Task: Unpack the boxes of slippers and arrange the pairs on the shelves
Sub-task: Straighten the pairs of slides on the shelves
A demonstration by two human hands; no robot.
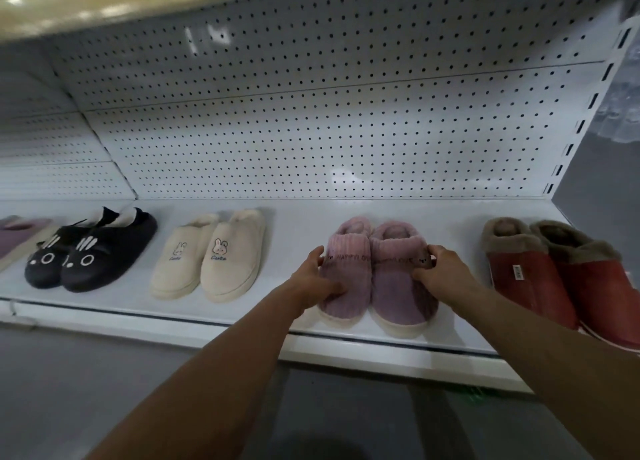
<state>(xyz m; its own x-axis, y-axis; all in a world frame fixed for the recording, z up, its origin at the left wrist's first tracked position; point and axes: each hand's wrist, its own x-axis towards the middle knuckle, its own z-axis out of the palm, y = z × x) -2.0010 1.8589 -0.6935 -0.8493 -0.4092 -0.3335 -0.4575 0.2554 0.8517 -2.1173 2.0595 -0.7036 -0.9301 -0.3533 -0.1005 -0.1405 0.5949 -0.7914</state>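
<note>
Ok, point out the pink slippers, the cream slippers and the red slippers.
pink slippers [398,279]: head view, upper of the right shoe.
cream slippers [228,262]: head view, upper of the right shoe.
red slippers [530,279]: head view, upper of the left shoe.

Bare shelf [298,224] surface lies open between the cream pair [211,255] and the pink pair [377,272], and again between the pink pair and the red pair [554,272]. Behind every pair a clear strip runs along the pegboard back panel [311,130]. The black pair [90,252] sits near the cream pair, with a narrower gap. Headroom above the slippers is generous. At far left another pair, possibly mauve [20,234], is blurred.
</note>
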